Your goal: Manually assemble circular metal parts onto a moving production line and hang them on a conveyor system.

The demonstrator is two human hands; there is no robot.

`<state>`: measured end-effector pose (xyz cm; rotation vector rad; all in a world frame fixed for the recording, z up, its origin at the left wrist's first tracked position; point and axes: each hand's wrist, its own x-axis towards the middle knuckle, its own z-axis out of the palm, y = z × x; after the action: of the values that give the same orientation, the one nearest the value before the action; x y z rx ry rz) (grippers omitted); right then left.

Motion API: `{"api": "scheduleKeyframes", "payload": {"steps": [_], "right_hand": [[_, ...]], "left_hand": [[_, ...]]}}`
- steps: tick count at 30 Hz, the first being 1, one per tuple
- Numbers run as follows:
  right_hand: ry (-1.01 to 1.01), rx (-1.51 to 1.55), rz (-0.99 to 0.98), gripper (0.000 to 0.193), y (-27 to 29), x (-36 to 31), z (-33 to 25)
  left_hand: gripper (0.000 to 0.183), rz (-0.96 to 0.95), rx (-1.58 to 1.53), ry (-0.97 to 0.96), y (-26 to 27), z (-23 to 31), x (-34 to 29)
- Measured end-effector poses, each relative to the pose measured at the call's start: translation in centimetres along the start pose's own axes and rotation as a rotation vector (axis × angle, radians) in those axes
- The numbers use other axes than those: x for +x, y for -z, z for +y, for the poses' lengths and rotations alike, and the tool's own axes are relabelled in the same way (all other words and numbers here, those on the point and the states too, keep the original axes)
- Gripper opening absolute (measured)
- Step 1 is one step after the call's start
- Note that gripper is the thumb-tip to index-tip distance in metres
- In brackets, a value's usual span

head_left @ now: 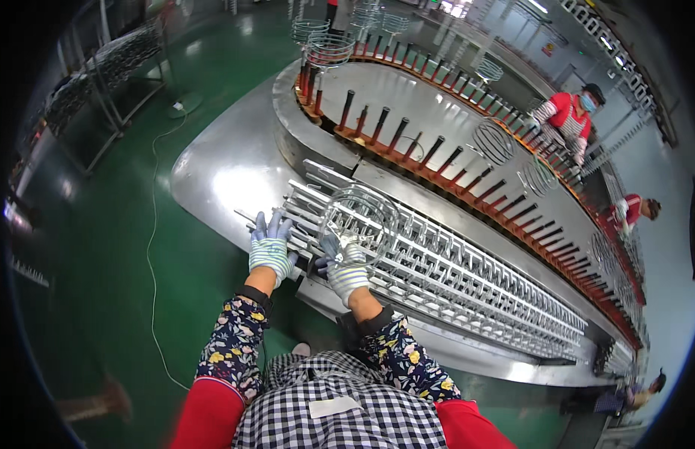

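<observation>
We spread our left hand (270, 245) over the left ends of the hooked metal bars (467, 284), their long axis slanting down rightward along the steel table (213, 161). Our right hand (346, 271) meets the wire coil (393, 217) over them; its grip we cannot tell.

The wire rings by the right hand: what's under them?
Through the wire rings, rows of silvery metal racks with hooks show below. The right hand hides whatever lies beneath it, and whether the rings touch the racks is unclear.
</observation>
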<state>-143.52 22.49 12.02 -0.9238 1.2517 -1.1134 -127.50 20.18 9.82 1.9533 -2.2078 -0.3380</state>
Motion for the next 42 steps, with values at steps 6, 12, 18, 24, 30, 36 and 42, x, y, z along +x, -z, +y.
{"api": "scheduleKeyframes", "payload": {"steps": [6,12,18,24,30,36,42], "right_hand": [[0.415,-1.382,0.103,0.026,0.2,2.8,4.4],[0.069,-0.872,-0.019,0.039,-1.8,-1.5,3.1],[0.292,-1.122,-0.15,0.033,13.4,-15.0,5.1],[-0.14,-1.153,0.033,0.026,29.4,-27.8,11.0],[-0.496,-0.942,0.367,0.031,42.4,-43.6,12.4],[-0.746,-0.78,0.713,0.031,50.5,-54.8,17.0],[-0.708,-0.777,1.038,0.022,54.4,-59.7,23.7]], "left_hand": [[0.073,-0.042,0.001,-0.013,1.1,0.5,1.5],[0.072,-0.044,0.284,-0.016,-0.8,-2.6,0.0],[0.074,0.038,-0.409,-0.045,-4.3,2.8,-7.6],[0.052,-0.923,-0.383,-0.582,-8.8,19.9,-16.3],[0.058,-1.05,-0.162,-1.265,-6.5,48.5,-19.6],[0.075,-1.305,-0.357,-1.214,-5.1,70.4,-18.7],[0.081,-0.901,-0.69,-1.029,-14.4,90.4,-9.8]]}}
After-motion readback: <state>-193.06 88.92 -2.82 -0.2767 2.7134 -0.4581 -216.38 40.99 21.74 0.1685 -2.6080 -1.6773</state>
